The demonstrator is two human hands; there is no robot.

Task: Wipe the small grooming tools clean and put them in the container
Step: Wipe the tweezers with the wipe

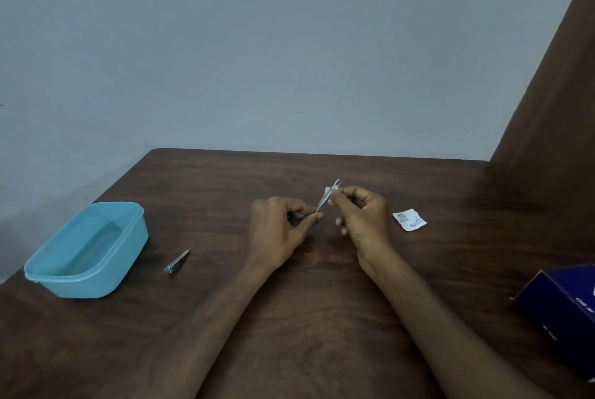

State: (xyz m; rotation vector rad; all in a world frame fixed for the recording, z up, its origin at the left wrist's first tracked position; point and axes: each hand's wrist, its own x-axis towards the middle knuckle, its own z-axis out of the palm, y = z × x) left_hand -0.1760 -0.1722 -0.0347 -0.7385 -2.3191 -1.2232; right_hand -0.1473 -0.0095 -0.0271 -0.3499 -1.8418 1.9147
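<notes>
One slim metal tweezers [326,197], pinched.

The dark blue box [561,311] at the table's right side is cut off by the picture's right edge; its white lettering is too small to read. The print on the torn white packet [409,221] is likewise illegible. The lower end of the thin metal tool [325,200] is hidden inside the left hand [279,226]. The white wipe [331,195] is mostly covered by the fingertips of the right hand [362,221], so its extent cannot be told. The second metal tool [177,261] on the table is too small to identify. Both forearms run out of the bottom edge.
</notes>
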